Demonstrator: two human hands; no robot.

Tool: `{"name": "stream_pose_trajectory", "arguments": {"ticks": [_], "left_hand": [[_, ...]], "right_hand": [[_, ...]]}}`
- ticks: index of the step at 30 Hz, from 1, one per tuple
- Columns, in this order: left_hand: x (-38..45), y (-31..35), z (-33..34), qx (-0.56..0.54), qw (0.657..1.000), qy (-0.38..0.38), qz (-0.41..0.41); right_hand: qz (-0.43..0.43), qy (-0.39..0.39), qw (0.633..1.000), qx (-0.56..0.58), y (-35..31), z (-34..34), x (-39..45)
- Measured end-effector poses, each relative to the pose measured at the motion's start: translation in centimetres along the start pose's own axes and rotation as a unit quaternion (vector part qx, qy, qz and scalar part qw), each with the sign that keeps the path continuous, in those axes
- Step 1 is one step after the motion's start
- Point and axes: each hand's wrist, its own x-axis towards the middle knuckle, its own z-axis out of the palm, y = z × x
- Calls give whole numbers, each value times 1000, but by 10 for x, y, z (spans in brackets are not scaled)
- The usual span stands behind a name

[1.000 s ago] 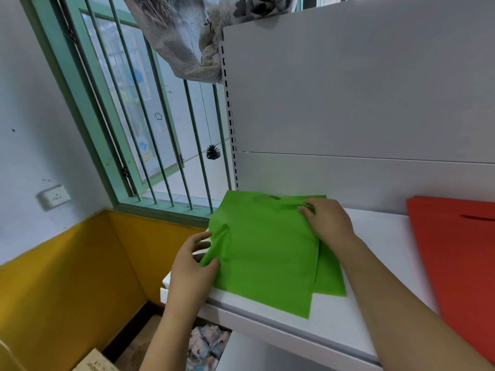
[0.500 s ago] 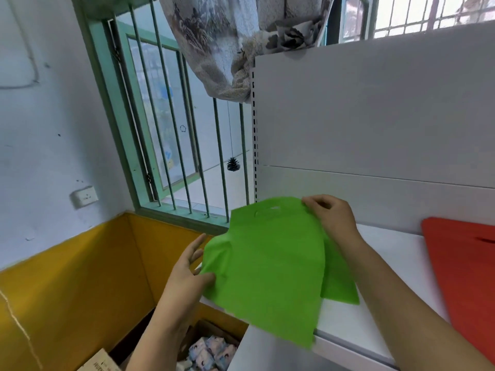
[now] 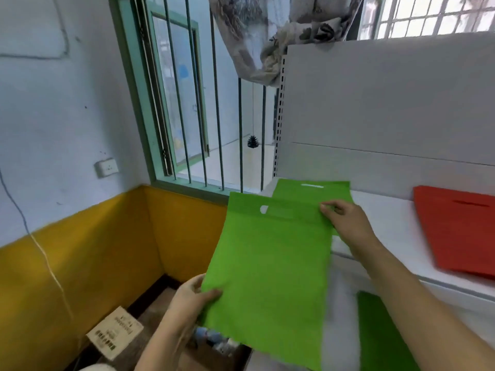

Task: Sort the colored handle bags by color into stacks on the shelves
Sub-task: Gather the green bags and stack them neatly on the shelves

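Holding a green bag [image 3: 267, 263] up off the shelf [image 3: 396, 231], the person has it pinched at two opposite points. The left hand [image 3: 187, 298] grips the lower left corner, thumb on the front face and fingers curled behind. The right hand [image 3: 345, 223] pinches the top right edge beside the handle slot, fingers closed on the fabric. The bag hangs tilted in front of the shelf's left front edge, mostly out past it and over the floor gap.

Handling judgement: thin non-woven cloth, very light, limp. It stays flat only because two corners are held taut, and would flop or fold if held at one point. Matte, not slippery, not fragile. Best holds look like the reinforced top band near the handle cut-out, plus a bottom corner for control when laying it flat.

A second green bag [image 3: 313, 188] lies flat at the shelf's back left corner, handle slot toward the back panel, partly hidden by the held bag; likely the green stack. A red bag [image 3: 455, 228] lies flat at the right end of the shelf, well apart from the green one. Another green piece [image 3: 383, 336] shows on the lower shelf level at lower right, blurred.

Around: white back panel [image 3: 388, 108] right behind the shelf, barred window [image 3: 203, 103] to the left, curtain [image 3: 262, 36] bunched above, cardboard box [image 3: 115, 333] on the floor below. Nothing sits between the held bag and the green one on the shelf; the back panel limits how far back it can slide.
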Motion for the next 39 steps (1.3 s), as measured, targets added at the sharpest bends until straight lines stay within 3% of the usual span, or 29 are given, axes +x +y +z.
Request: {"name": "stream_pose_trajectory", "arguments": {"ticks": [4, 8, 14, 19, 24, 32, 39], "left_hand": [[-26, -44, 3, 100, 994, -32, -5], [-45, -94, 20, 155, 985, -78, 3], [-65, -152, 66, 206, 970, -130, 17], [-70, -173, 126, 223, 963, -154, -10], [-59, -199, 199, 239, 958, -152, -54], [-40, -259, 330, 218, 956, -106, -167], [-7, -306, 399, 229, 957, -81, -159]], "right_hand": [[-96, 61, 968, -222, 12, -23, -81], [-116, -25, 912, -392, 36, -57, -150], [48, -30, 929, -367, 91, -120, -194], [184, -40, 945, -268, 160, -174, -206], [228, -13, 949, -216, 230, -228, -200], [314, -43, 935, -160, 341, -300, -147], [363, -71, 923, -109, 440, -296, -103]]}}
